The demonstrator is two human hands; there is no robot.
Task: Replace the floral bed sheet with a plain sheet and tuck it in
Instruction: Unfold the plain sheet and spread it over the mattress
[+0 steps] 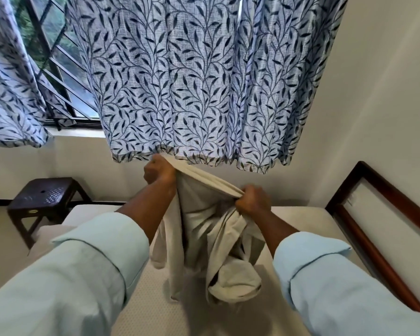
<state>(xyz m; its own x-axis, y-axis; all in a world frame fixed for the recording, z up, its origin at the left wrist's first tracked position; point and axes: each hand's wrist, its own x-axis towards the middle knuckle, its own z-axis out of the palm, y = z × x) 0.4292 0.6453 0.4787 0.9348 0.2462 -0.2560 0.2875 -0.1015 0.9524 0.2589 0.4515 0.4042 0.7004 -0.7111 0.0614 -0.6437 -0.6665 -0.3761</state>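
Bare mattress, leafy curtain behind, left hand and right hand fingers clamped on plain sheet

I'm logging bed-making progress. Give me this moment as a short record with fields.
sheet: plain beige cloth sheet, bunched, held up over the bed
left hand: grips the sheet's edge, raised
right hand: grips the same edge, lower
bed: bare white mattress, dark wooden frame
nearby: dark brown plastic stool; blue leaf-print curtain
floral sheet: not in view
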